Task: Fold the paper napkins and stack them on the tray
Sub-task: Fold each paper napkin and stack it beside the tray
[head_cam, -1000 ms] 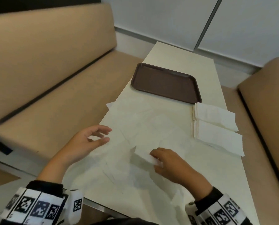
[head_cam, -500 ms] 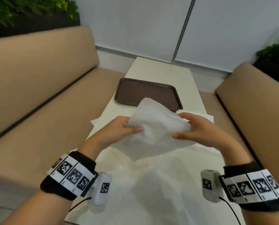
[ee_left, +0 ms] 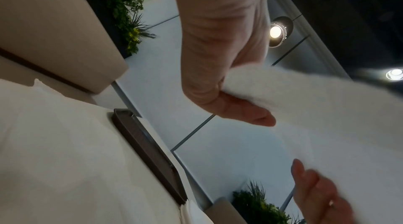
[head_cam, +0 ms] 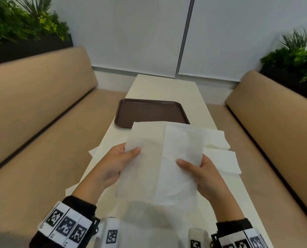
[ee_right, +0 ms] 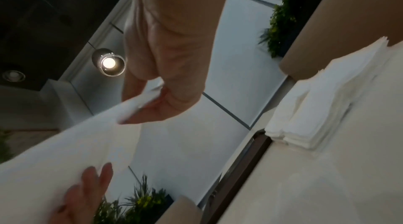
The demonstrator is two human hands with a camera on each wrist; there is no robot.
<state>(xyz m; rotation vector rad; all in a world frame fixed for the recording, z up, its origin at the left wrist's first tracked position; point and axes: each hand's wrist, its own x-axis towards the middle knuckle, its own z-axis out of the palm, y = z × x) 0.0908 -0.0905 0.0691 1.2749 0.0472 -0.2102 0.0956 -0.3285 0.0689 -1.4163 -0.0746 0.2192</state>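
I hold an unfolded white paper napkin [head_cam: 160,161] in the air above the table, spread between both hands. My left hand [head_cam: 120,158] pinches its left edge, thumb on top, and the left wrist view shows that left hand [ee_left: 226,93] with the napkin [ee_left: 327,115]. My right hand [head_cam: 197,169] pinches the right edge; the right wrist view shows the right hand [ee_right: 161,100] with the napkin [ee_right: 65,150]. The brown tray [head_cam: 149,110] lies bare farther along the table. Two piles of folded napkins [head_cam: 219,145] lie to the right, also visible as folded napkins [ee_right: 305,124].
The narrow cream table [head_cam: 167,86] runs between two tan benches, the left bench [head_cam: 33,104] and the right bench [head_cam: 274,122]. More loose unfolded napkins [head_cam: 145,221] cover the near table under my hands. Planters with green plants [head_cam: 20,24] stand behind the benches.
The right hand lifted a napkin off the table, the left hand joined it, and the sheet is now spread flat between both hands. The head view tilted up.
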